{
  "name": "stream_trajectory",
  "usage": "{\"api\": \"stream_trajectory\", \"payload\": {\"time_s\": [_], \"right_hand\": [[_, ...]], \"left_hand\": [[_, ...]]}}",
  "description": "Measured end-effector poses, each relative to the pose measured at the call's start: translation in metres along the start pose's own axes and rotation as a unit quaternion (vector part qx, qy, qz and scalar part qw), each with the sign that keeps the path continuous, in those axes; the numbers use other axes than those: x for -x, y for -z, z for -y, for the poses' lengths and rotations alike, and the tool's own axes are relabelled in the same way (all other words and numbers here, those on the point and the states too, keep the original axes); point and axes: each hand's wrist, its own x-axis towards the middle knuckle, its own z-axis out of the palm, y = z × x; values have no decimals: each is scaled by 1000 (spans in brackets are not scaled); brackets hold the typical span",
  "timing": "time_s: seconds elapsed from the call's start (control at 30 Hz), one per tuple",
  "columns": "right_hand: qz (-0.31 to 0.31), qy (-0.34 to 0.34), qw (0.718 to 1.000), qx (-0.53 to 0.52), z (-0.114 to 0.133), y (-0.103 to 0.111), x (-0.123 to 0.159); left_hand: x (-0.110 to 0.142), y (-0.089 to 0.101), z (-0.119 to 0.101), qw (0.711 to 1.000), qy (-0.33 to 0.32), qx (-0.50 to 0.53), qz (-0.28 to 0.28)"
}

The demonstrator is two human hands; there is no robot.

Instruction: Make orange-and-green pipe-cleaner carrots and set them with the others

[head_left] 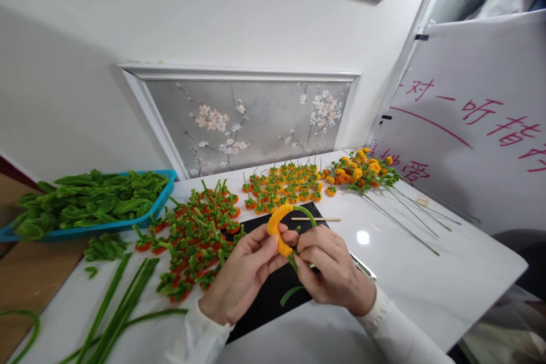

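Above a black mat [260,315], my left hand [245,270] is closed on a yellow-orange coiled pipe cleaner [279,217], bent into a C-shaped curve. A green pipe cleaner [307,211] arcs from the coil's upper end, and green also shows at its lower end. My right hand [333,270] is closed around the green pipe cleaner, fingertips close to the coil's lower end. A thin wooden stick [326,219] lies behind my right hand. Partly hidden by my right wrist is a metal tool [363,266], its kind unclear.
Rows of orange fuzzy persimmons with green tops [191,239] and yellow-orange ones [281,182] cover the table's back. A blue tray [173,187] holds green leaves. Long green pipe cleaners [123,301] lie front left. Finished-looking yellow flower stems [367,170] rest back right.
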Motion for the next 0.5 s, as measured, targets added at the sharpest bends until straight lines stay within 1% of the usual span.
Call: {"api": "stream_trajectory", "payload": {"time_s": [0.03, 0.1, 0.23, 0.3, 0.4, 0.5], "right_hand": [[-12, -8, 1000, -19, 0, 1, 0], [-14, -19, 998, -54, 0, 2, -1], [42, -35, 994, -93, 0, 5, -1], [49, -41, 993, -99, 0, 5, 1], [33, -40, 993, -102, 1, 3, 3], [48, -47, 994, -87, 4, 1, 3]], "left_hand": [[0, 2, -1, 1000, -3, -9, 6], [-1, 5, -1, 1000, -3, 3, -5], [-3, 9, 2, 995, 7, 73, -61], [-4, 9, 3, 993, 1, 84, -79], [-4, 8, 5, 993, -11, 79, -85], [-4, 6, 8, 994, -14, 78, -76]]}}
